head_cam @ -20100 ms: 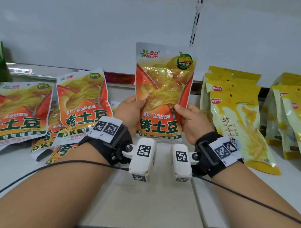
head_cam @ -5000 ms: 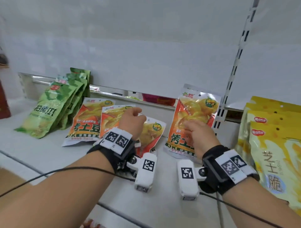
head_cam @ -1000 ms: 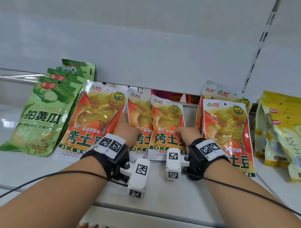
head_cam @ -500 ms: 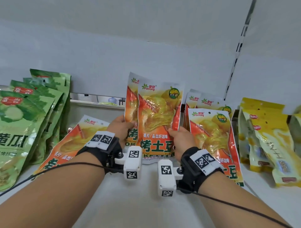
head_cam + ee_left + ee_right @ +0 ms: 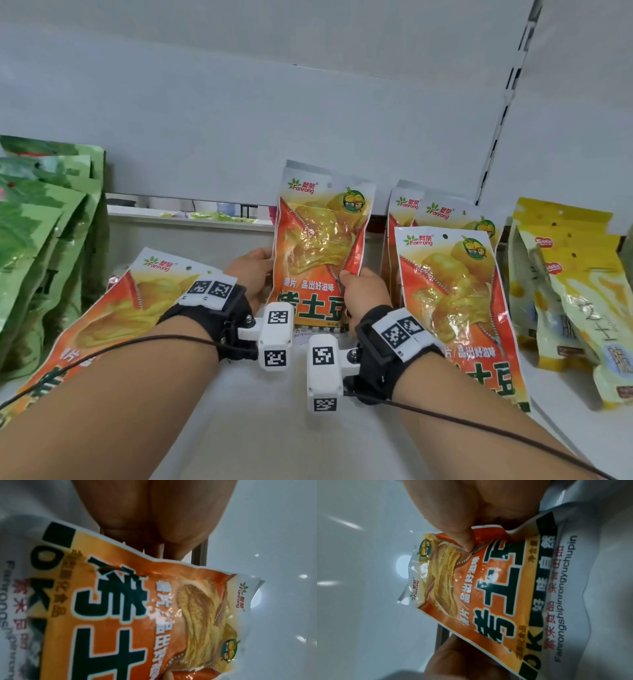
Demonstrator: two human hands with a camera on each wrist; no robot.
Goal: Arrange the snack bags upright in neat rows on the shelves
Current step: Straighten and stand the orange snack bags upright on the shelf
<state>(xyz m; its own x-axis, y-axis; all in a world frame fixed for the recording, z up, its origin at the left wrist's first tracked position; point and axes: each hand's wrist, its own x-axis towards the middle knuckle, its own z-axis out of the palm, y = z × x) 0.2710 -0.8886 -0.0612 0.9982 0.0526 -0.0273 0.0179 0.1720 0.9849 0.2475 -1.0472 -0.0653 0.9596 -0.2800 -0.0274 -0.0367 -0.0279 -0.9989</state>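
Both hands hold a small stack of orange potato-chip bags [image 5: 320,246] upright over the white shelf [image 5: 274,428]; a second bag's top edge shows behind the front one. My left hand [image 5: 255,274] grips the left edge, my right hand [image 5: 359,291] pinches the right edge with its thumb on the front. The wrist views show the same orange bags [image 5: 137,615] [image 5: 488,595] close up. A row of upright orange bags [image 5: 452,291] stands just to the right. One more orange bag [image 5: 113,308] leans back on the left.
Green snack bags [image 5: 44,222] stand in a row at the far left. Yellow snack bags [image 5: 575,291] stand at the far right. The white back wall [image 5: 308,120] and a slotted upright [image 5: 507,102] close the shelf behind.
Since a second ago both hands picked the orange bags up from their lean and stood them upright; in the last half second they moved slightly back, closer to the row on the right.
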